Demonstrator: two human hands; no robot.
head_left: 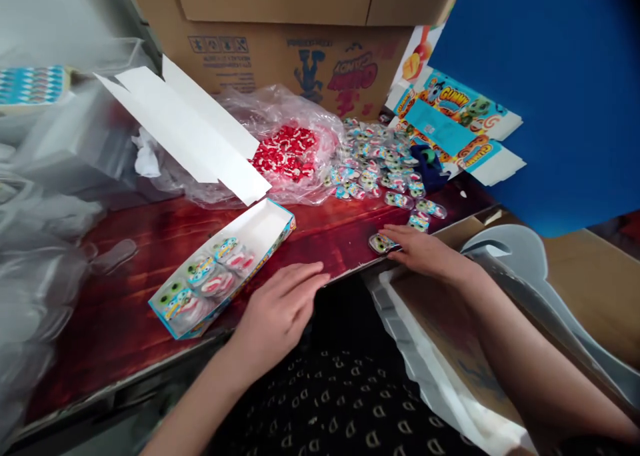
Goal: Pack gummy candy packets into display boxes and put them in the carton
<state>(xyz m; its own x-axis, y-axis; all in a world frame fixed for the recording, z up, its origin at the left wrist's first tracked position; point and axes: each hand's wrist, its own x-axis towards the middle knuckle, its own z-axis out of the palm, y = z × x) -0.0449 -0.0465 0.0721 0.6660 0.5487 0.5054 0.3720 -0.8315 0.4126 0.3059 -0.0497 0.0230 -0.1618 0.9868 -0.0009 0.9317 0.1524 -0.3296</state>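
Note:
My left hand [280, 309] hovers at the table's front edge, fingers stretched out with nothing in them. Beside it lies an open display box [265, 256], its white lid raised, with several sealed gummy candy packs [217, 279] in its near end. My right hand [425, 251] is at the table edge, thumb and fingers around the end of one gummy candy pack [381, 243]. Beyond that hand spreads a heap of similar clear packs [373, 153]. A plastic bag [320, 116] of red and white candies [290, 151] lies left of the heap.
Behind stands a large cardboard carton [270, 53]. Flattened printed gummy boxes [440, 126] lean at the right beside a blue panel [540, 96]. Clear plastic packaging [40, 276] is piled on the left. Below my right arm sits an open carton [590, 289] holding a grey plastic piece [510, 246].

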